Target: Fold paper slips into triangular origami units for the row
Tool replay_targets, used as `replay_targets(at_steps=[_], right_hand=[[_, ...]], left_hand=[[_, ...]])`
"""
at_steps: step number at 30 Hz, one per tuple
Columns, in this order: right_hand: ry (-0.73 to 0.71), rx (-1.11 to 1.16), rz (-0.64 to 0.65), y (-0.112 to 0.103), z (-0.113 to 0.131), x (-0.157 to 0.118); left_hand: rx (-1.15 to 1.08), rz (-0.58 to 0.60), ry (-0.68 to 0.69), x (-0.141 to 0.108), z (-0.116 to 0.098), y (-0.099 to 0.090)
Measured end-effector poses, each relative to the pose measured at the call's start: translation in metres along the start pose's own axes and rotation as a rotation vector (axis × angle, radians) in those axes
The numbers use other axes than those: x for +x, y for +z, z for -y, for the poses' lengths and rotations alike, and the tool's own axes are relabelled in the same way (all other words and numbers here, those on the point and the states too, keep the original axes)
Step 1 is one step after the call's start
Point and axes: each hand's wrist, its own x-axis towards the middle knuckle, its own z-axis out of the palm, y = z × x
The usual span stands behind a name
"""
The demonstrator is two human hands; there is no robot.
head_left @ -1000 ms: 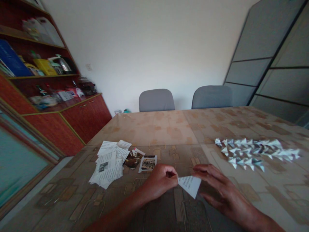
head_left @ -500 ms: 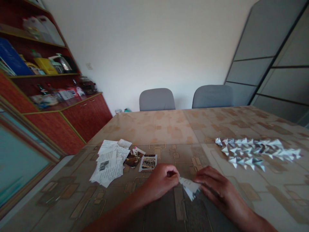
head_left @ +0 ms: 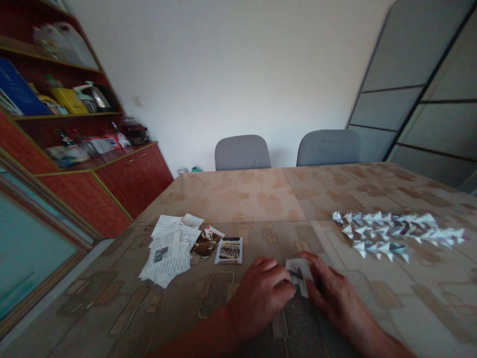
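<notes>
A small printed piece of paper [head_left: 303, 271] with a dark picture on it lies against the tabletop between my hands. My left hand [head_left: 263, 293] is closed, its curled fingertips at the paper's left edge. From the other side, my right hand [head_left: 333, 293] holds the right edge, thumb low and fingers reaching over the top corner. Part of the paper is hidden under the fingers, so its folds cannot be made out fully.
Left of my hands lies a pile of loose printed paper pieces [head_left: 167, 256], with a photo-printed piece [head_left: 229, 250] beside it. Rows of folded pointed paper shapes [head_left: 383, 231] stand on the right of the patterned table [head_left: 261, 194]. Two grey chairs [head_left: 242, 151] are behind it.
The folded paper was held up as a narrow wedge between both hands; now it is opened out flatter, picture showing. My left hand has turned palm down and moved right.
</notes>
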Motion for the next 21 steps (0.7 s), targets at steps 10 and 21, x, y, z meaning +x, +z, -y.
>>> replay_targets(at_steps=[10,21], right_hand=[[-0.066,-0.014,0.081,-0.007,-0.001,0.002],[-0.031,-0.083,0.131,0.002,0.008,-0.004]], left_hand=[[0.043,0.019,0.006,0.002,-0.003,-0.007],[0.127,-0.039,0.018,-0.003,-0.003,-0.002]])
